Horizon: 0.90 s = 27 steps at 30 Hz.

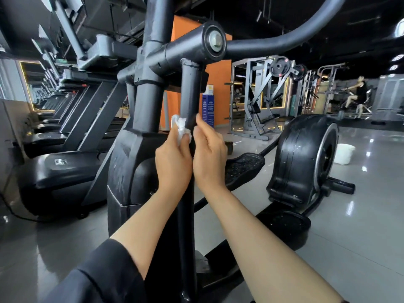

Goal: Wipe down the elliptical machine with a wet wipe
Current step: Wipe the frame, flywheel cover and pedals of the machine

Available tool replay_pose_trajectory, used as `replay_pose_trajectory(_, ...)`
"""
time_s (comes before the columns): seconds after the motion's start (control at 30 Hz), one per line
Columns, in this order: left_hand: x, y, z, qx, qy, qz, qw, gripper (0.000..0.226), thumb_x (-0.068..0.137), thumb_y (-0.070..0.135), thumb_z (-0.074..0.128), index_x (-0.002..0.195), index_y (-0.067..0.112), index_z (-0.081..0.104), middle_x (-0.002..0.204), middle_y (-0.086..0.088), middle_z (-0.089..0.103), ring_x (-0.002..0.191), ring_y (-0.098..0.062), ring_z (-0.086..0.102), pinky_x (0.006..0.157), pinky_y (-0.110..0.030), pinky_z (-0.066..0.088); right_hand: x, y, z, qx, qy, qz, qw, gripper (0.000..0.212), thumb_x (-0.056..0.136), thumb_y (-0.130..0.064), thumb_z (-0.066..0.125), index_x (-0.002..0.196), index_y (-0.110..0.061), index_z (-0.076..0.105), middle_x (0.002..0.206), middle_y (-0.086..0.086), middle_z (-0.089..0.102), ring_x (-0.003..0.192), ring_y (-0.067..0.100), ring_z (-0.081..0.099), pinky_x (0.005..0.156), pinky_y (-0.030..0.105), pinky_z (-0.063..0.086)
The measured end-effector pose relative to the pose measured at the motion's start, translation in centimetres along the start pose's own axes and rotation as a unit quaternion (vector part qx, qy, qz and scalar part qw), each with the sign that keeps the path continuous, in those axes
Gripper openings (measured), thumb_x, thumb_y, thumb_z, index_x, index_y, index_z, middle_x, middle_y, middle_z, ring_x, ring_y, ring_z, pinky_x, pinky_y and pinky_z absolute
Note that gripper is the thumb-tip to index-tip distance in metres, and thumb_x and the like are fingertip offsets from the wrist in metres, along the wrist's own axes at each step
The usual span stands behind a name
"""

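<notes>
The black elliptical machine [142, 119] fills the middle of the view, with a vertical swing arm bar [189, 95] running down from the pivot joint. My left hand [172, 162] grips a crumpled white wet wipe [181, 127] and presses it against the left side of that bar. My right hand [208, 156] rests against the right side of the same bar, fingers mostly straight and pointing up. The lower part of the bar is hidden behind both hands and forearms.
A foot pedal [242, 167] and the flywheel housing [303, 158] lie to the right. A row of treadmills [65, 136] stands close on the left. A white bucket [344, 153] sits on the glossy floor. Weight machines and a person exercising [358, 97] are far back right.
</notes>
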State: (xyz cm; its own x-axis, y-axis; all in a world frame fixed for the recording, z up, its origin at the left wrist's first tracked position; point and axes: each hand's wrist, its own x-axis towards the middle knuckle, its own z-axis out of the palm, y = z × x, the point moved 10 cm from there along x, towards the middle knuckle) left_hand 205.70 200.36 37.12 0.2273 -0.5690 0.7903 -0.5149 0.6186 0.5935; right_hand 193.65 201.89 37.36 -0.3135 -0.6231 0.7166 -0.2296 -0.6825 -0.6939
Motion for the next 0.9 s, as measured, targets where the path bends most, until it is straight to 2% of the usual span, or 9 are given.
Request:
replay_pose_trajectory(0.1, -1.2, -0.8, 0.3, 0.020, -0.015, -0.026, 0.999, 0.027, 0.101, 0.023, 0.045, 0.105, 0.000, 0.057, 0.060, 0.007, 0.048, 0.061, -0.020, 0.053, 0.057, -0.029, 0.034, -0.5, 0.4, 0.3, -0.003, -0.006, 0.009, 1.000, 0.037, 0.103, -0.018, 0.042, 0.139, -0.016, 0.052, 0.143, -0.004, 0.052, 0.132, 0.007, 0.039, 0.109, 0.019, 0.028)
replay_pose_trajectory(0.17, -0.7, 0.6, 0.1, 0.045, -0.017, 0.005, 0.999, 0.033, 0.101, 0.023, 0.045, 0.128, 0.007, 0.055, 0.065, 0.005, 0.051, 0.066, -0.021, 0.057, 0.061, -0.031, 0.037, -0.8, 0.6, 0.2, 0.008, 0.004, 0.017, 1.000, 0.037, 0.104, -0.018, 0.042, 0.139, -0.016, 0.052, 0.142, -0.003, 0.053, 0.132, 0.009, 0.040, 0.112, 0.024, 0.029)
replay_pose_trajectory(0.23, 0.6, 2.4, -0.1, 0.062, -0.005, 0.037, 0.997, 0.051, 0.100, 0.019, 0.045, 0.150, 0.018, 0.035, 0.072, 0.000, 0.056, 0.068, -0.020, 0.055, 0.065, -0.033, 0.041, -0.5, 0.6, 0.0, 0.039, 0.021, 0.027, 0.999, 0.035, 0.103, -0.017, 0.043, 0.135, -0.014, 0.056, 0.137, -0.002, 0.057, 0.131, 0.011, 0.044, 0.114, 0.032, 0.033)
replay_pose_trajectory(0.3, 1.5, 2.8, -0.2, 0.063, 0.008, 0.034, 0.997, 0.059, 0.099, 0.017, 0.046, 0.153, 0.023, 0.025, 0.078, -0.008, 0.061, 0.072, -0.024, 0.057, 0.068, -0.038, 0.046, -0.2, 0.9, 0.1, 0.059, 0.019, 0.033, 0.998, 0.034, 0.103, -0.017, 0.044, 0.134, -0.013, 0.058, 0.135, -0.002, 0.058, 0.131, 0.011, 0.045, 0.113, 0.035, 0.034)
replay_pose_trajectory(0.43, -1.7, -1.3, -0.2, 0.038, -0.002, -0.035, 0.999, 0.036, 0.098, 0.026, 0.048, 0.130, 0.011, 0.056, 0.075, -0.003, 0.064, 0.077, -0.027, 0.064, 0.067, -0.036, 0.047, -1.6, 2.6, 0.1, 0.047, -0.008, 0.036, 0.998, 0.035, 0.104, -0.020, 0.041, 0.137, -0.022, 0.055, 0.135, -0.009, 0.054, 0.124, -0.009, 0.042, 0.109, 0.014, 0.031)
replay_pose_trajectory(0.5, -3.1, -2.5, -0.2, 0.048, -0.017, -0.041, 0.998, 0.033, 0.097, 0.030, 0.051, 0.116, 0.005, 0.061, 0.072, -0.002, 0.064, 0.075, -0.028, 0.064, 0.065, -0.037, 0.047, -2.4, 3.6, 0.3, 0.049, -0.010, 0.050, 0.997, 0.035, 0.104, -0.022, 0.041, 0.137, -0.025, 0.054, 0.134, -0.009, 0.052, 0.114, -0.022, 0.041, 0.101, 0.002, 0.029)
replay_pose_trajectory(0.67, -2.5, -2.2, 0.0, 0.069, -0.026, -0.039, 0.996, 0.032, 0.095, 0.030, 0.054, 0.118, 0.009, 0.061, 0.076, -0.006, 0.067, 0.074, -0.026, 0.064, 0.069, -0.041, 0.050, -4.2, 5.1, 0.2, 0.080, -0.009, 0.068, 0.994, 0.033, 0.104, -0.021, 0.044, 0.134, -0.031, 0.053, 0.128, -0.012, 0.054, 0.117, -0.014, 0.045, 0.106, 0.012, 0.033)
replay_pose_trajectory(0.83, -7.2, -5.6, 0.5, -0.003, -0.020, -0.085, 0.996, 0.021, 0.093, 0.032, 0.058, 0.077, 0.019, 0.056, 0.059, 0.006, 0.055, 0.053, -0.006, 0.050, 0.056, -0.030, 0.041, -7.3, 8.3, 0.1, 0.104, -0.041, 0.093, 0.989, 0.032, 0.104, -0.019, 0.044, 0.126, -0.040, 0.050, 0.132, -0.007, 0.052, 0.109, -0.024, 0.045, 0.092, -0.001, 0.034)
replay_pose_trajectory(0.9, -6.9, -5.6, 0.6, 0.023, -0.018, -0.069, 0.997, 0.022, 0.094, 0.035, 0.057, 0.091, 0.014, 0.062, 0.065, 0.004, 0.061, 0.060, -0.011, 0.058, 0.059, -0.033, 0.045, -7.7, 9.1, 0.3, 0.121, -0.047, 0.097, 0.987, 0.032, 0.103, -0.018, 0.044, 0.127, -0.038, 0.050, 0.134, -0.006, 0.051, 0.110, -0.022, 0.047, 0.093, 0.001, 0.035)
